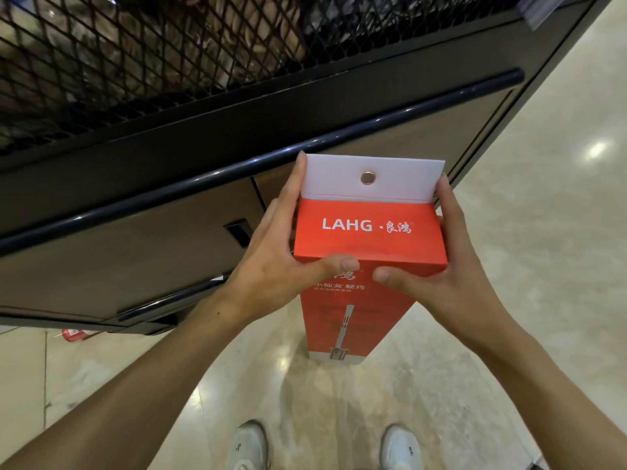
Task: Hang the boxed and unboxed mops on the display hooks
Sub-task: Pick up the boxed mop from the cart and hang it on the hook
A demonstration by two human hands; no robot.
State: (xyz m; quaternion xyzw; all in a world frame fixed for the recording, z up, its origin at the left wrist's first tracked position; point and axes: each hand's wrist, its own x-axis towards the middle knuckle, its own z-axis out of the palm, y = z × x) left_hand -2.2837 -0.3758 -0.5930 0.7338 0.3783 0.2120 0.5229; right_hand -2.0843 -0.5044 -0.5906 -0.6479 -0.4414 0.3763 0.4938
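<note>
Mop box (369,232) upright between left hand (271,262) and right hand (441,276), gripped.

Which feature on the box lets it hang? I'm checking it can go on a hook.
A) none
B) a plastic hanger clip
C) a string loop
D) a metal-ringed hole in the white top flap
D: the white top flap of the red mop box has a metal eyelet at its centre.

One mop box (369,239), two hands (271,262) (451,276).
</note>
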